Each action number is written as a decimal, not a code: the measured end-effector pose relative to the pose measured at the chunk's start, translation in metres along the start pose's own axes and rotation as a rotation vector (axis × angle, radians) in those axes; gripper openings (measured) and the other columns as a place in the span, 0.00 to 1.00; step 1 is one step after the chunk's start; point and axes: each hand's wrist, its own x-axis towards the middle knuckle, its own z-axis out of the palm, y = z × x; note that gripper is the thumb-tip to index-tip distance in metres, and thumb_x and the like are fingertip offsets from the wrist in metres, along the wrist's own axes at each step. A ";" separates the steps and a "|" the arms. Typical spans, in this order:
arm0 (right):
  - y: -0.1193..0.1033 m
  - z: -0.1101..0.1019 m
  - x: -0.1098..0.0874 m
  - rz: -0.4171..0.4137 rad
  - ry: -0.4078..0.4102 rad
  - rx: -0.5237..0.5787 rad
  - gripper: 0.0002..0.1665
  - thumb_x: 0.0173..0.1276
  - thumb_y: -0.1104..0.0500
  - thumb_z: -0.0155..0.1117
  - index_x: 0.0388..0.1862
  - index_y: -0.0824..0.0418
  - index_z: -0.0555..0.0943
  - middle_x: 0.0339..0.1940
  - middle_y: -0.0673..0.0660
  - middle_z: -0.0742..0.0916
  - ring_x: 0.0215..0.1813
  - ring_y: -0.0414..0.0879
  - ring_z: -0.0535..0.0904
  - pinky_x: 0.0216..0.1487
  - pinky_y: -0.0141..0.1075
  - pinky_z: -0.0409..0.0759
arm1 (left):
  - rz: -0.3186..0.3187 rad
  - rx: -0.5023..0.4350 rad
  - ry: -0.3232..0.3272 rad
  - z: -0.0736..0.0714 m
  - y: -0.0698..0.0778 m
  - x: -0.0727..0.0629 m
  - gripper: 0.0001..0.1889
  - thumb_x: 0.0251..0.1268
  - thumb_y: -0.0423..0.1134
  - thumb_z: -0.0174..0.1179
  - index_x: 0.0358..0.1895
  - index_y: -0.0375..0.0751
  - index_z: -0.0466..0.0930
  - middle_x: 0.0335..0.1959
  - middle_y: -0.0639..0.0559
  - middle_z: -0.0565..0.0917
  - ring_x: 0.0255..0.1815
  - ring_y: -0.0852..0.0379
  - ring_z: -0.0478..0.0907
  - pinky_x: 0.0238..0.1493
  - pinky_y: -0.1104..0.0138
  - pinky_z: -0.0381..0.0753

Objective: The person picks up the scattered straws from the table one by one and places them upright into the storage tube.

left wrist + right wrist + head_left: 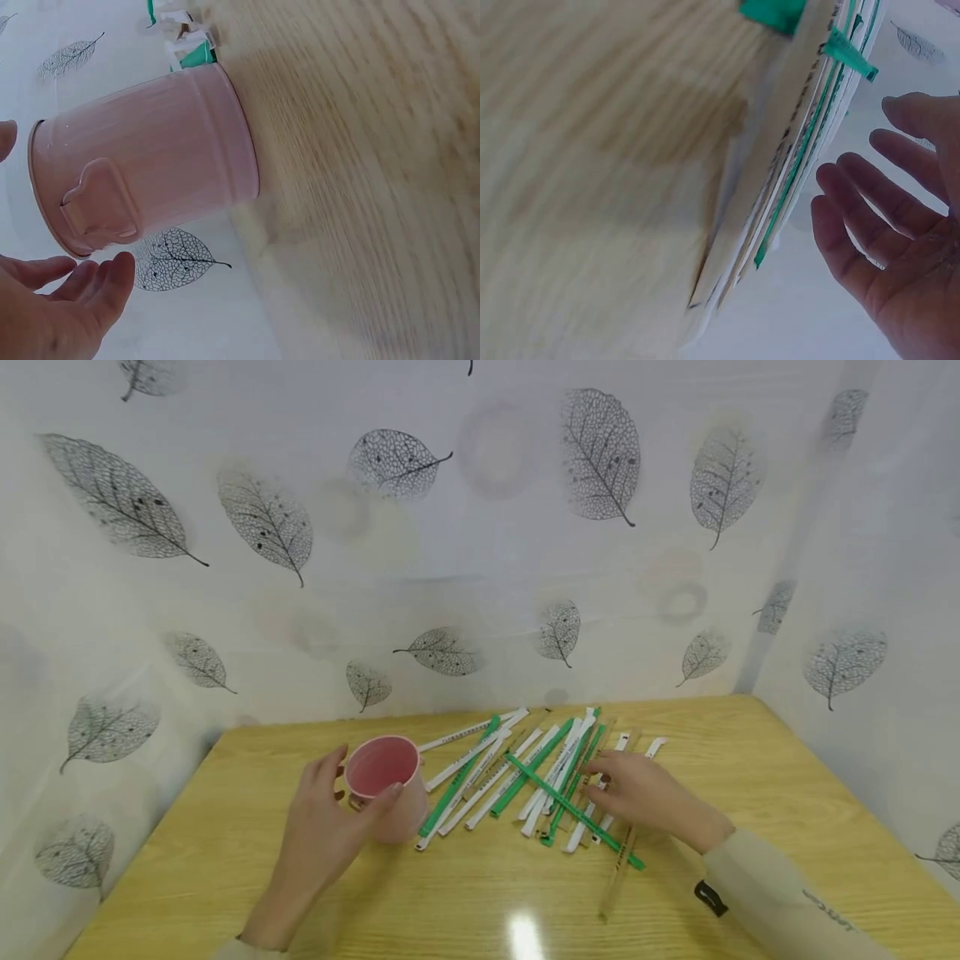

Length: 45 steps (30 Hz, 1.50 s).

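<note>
A pink bucket (386,814) with a small side lug stands upright on the table. My left hand (330,814) is spread around it near the rim, thumb on the near side and fingers on the far left. In the left wrist view, the fingers (101,289) lie right beside the rim, loosely bent. To the bucket's right, many slim paper-wrapped sticks (536,797), white, green and tan, lie in a loose, overlapping spread. Above their right end hovers my right hand (637,789); in the right wrist view its fingers (877,202) are relaxed, holding nothing.
One green wrapped stick (573,810) lies diagonally across the others, and a tan one (618,872) points toward the near edge. The wooden table (465,902) ends at a pale, leaf-printed cloth (487,560) behind and at both sides.
</note>
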 end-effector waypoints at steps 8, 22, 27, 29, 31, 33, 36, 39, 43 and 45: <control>-0.011 0.009 0.036 -0.037 -0.065 0.156 0.11 0.71 0.63 0.67 0.49 0.67 0.87 0.38 0.54 0.90 0.35 0.37 0.83 0.36 0.28 0.82 | 0.007 -0.061 -0.032 -0.002 -0.001 0.009 0.47 0.59 0.57 0.73 0.74 0.32 0.65 0.66 0.34 0.70 0.55 0.39 0.82 0.50 0.56 0.89; -0.031 0.023 0.066 -0.038 -0.097 0.093 0.12 0.67 0.61 0.71 0.48 0.66 0.87 0.40 0.59 0.91 0.39 0.45 0.86 0.40 0.35 0.85 | 0.004 -0.017 -0.043 0.007 -0.003 0.015 0.52 0.53 0.59 0.77 0.75 0.33 0.65 0.62 0.34 0.71 0.56 0.39 0.79 0.53 0.52 0.86; -0.033 0.028 0.067 0.003 -0.108 0.063 0.12 0.66 0.63 0.72 0.48 0.66 0.87 0.40 0.59 0.91 0.39 0.46 0.86 0.40 0.38 0.86 | -0.009 -0.017 -0.036 0.011 -0.003 0.015 0.50 0.53 0.57 0.77 0.74 0.33 0.65 0.61 0.35 0.71 0.56 0.39 0.79 0.53 0.52 0.86; -0.033 0.030 0.066 0.008 -0.105 0.069 0.12 0.66 0.64 0.71 0.48 0.66 0.87 0.40 0.60 0.91 0.38 0.45 0.86 0.40 0.37 0.86 | -0.006 -0.016 -0.033 0.011 -0.003 0.014 0.50 0.53 0.57 0.77 0.74 0.33 0.65 0.61 0.35 0.72 0.56 0.39 0.79 0.53 0.52 0.85; -0.033 0.030 0.066 0.010 -0.100 0.076 0.12 0.66 0.65 0.71 0.48 0.67 0.87 0.41 0.60 0.91 0.38 0.45 0.87 0.40 0.37 0.86 | -0.005 -0.018 -0.030 0.011 -0.003 0.014 0.50 0.53 0.58 0.76 0.74 0.34 0.65 0.61 0.35 0.72 0.56 0.39 0.78 0.54 0.51 0.85; -0.034 0.030 0.066 0.020 -0.101 0.086 0.13 0.66 0.66 0.71 0.49 0.67 0.86 0.41 0.61 0.91 0.37 0.45 0.87 0.40 0.37 0.87 | -0.007 -0.012 -0.032 0.011 -0.003 0.013 0.50 0.53 0.59 0.76 0.74 0.34 0.65 0.61 0.36 0.72 0.57 0.39 0.78 0.54 0.48 0.84; -0.034 0.028 0.066 0.034 -0.096 0.090 0.14 0.65 0.68 0.70 0.50 0.68 0.86 0.39 0.61 0.91 0.37 0.44 0.86 0.39 0.36 0.87 | -0.011 0.006 -0.038 0.010 -0.002 0.013 0.50 0.54 0.61 0.74 0.74 0.35 0.65 0.61 0.36 0.72 0.57 0.39 0.78 0.56 0.44 0.83; -0.034 0.024 0.066 0.042 -0.080 0.096 0.16 0.65 0.69 0.68 0.52 0.69 0.85 0.37 0.60 0.91 0.33 0.42 0.85 0.37 0.35 0.85 | -0.009 0.019 -0.040 0.011 -0.003 0.013 0.50 0.54 0.62 0.74 0.74 0.35 0.66 0.61 0.35 0.72 0.57 0.38 0.78 0.56 0.43 0.83; -0.036 0.012 0.066 0.052 -0.039 0.099 0.18 0.66 0.70 0.66 0.55 0.69 0.84 0.37 0.59 0.90 0.31 0.40 0.84 0.35 0.32 0.84 | 0.000 0.013 -0.027 0.013 -0.005 0.013 0.47 0.53 0.60 0.75 0.72 0.36 0.68 0.59 0.36 0.73 0.56 0.39 0.78 0.54 0.44 0.83; -0.037 0.004 0.067 0.055 -0.003 0.110 0.18 0.66 0.70 0.65 0.56 0.69 0.84 0.38 0.60 0.91 0.33 0.41 0.85 0.35 0.32 0.84 | 0.005 0.013 -0.023 0.015 -0.006 0.014 0.47 0.53 0.60 0.75 0.71 0.36 0.69 0.59 0.36 0.73 0.56 0.39 0.78 0.54 0.44 0.83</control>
